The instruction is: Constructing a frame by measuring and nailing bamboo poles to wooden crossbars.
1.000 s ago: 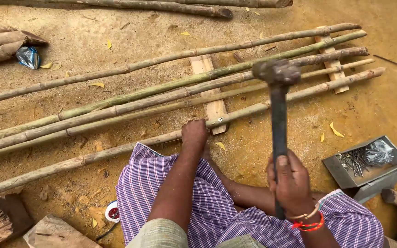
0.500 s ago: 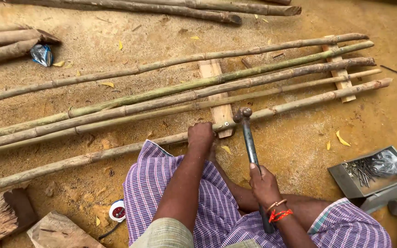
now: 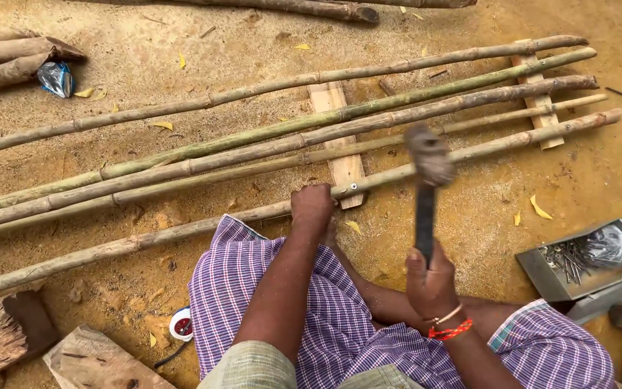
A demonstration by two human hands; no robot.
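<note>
My right hand (image 3: 430, 282) grips the dark handle of a hammer (image 3: 427, 167), its blurred head raised above the nearest bamboo pole (image 3: 181, 230). My left hand (image 3: 313, 209) presses that pole down where it crosses a wooden slat (image 3: 340, 144). A nail head (image 3: 353, 186) shows in the pole just right of my left hand. Several long bamboo poles (image 3: 253, 137) lie side by side across two slats, the second slat (image 3: 539, 108) at the far right. I sit on the sandy ground in a purple checked cloth.
A grey metal box of nails (image 3: 584, 259) sits on the ground at right. Wood blocks (image 3: 8, 335) lie at lower left beside a small round tape (image 3: 181, 324). Logs (image 3: 8, 61) and a crumpled wrapper (image 3: 57, 78) are at upper left, thick poles along the top edge.
The hammer went from raised, down onto the pole beside my left hand, and is now lifted again. My left hand stayed on the pole.
</note>
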